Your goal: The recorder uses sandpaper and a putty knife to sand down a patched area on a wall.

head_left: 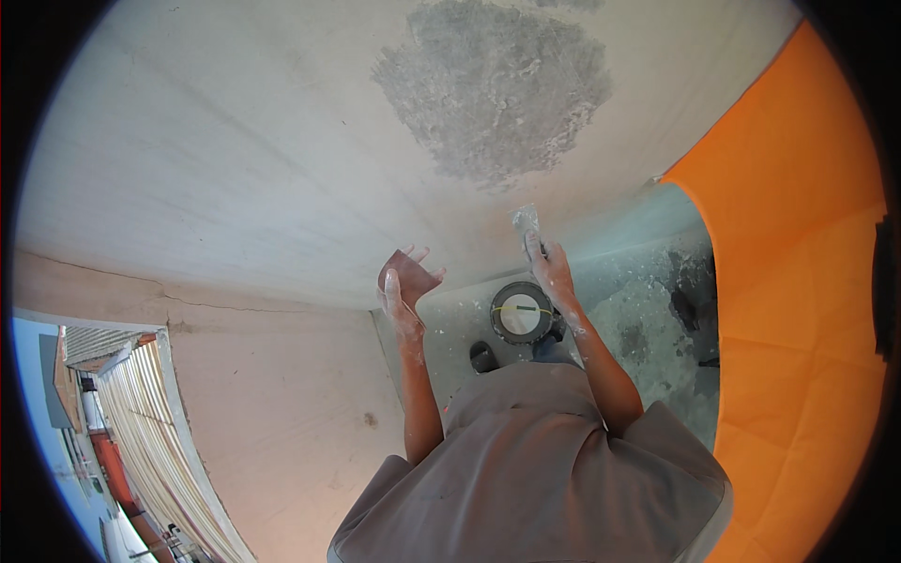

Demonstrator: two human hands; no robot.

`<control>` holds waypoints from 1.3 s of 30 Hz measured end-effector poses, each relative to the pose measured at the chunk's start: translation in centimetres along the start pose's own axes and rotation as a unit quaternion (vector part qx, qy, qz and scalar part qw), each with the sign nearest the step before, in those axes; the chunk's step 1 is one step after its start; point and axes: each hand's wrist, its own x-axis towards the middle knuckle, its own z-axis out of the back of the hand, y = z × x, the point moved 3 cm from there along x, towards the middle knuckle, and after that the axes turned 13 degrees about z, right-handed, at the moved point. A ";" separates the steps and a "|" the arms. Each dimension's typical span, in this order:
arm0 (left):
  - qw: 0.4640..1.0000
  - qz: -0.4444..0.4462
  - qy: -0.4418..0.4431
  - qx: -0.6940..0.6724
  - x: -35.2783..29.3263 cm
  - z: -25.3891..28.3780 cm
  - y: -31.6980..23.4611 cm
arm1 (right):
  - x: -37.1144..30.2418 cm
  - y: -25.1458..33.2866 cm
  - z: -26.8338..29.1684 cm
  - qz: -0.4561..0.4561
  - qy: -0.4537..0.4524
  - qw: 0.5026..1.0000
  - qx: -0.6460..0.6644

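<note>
Head view: R hand fingers grip 1 putty knife; L hand fingers spread; 1 bucket.

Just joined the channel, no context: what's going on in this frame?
A person stands facing a pale plastered wall that carries a rough grey patch. The right hand grips a putty knife, blade up against the wall just below the patch. The left hand is open, palm up, holding nothing visible. A round bucket of white filler sits on the floor below, and an orange sheet hangs at the right.
</note>
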 end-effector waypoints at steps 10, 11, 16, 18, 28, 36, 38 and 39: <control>0.991 -0.017 0.111 0.076 2.7 -6.5 -0.8 | 5.4 -4.5 -5.5 0.061 -0.248 0.966 -0.028; 0.993 -0.006 0.092 0.078 2.4 -6.3 -0.5 | 5.4 -4.2 -5.8 0.058 -0.244 0.968 -0.025; 0.993 0.034 0.075 0.083 1.6 -6.1 1.3 | 5.7 -4.8 -5.0 0.050 -0.259 0.961 -0.080; 0.992 0.069 0.064 0.090 1.8 -5.2 1.7 | 5.8 -3.3 -4.0 0.084 -0.239 0.955 -0.153; 0.979 0.129 0.053 0.151 1.9 -7.4 4.1 | 6.0 -4.3 -4.7 0.009 -0.182 0.981 -0.064; 0.981 0.129 -0.023 0.142 0.9 -4.3 1.6 | 5.9 -5.6 -7.9 -0.067 -0.201 0.966 0.147; 0.981 0.131 -0.035 0.137 0.7 -3.4 1.7 | 6.2 -5.6 -7.0 -0.023 -0.240 0.961 0.134; 0.981 0.132 -0.052 0.132 0.6 -2.7 1.6 | 6.3 -4.7 -6.0 0.030 -0.231 0.971 0.058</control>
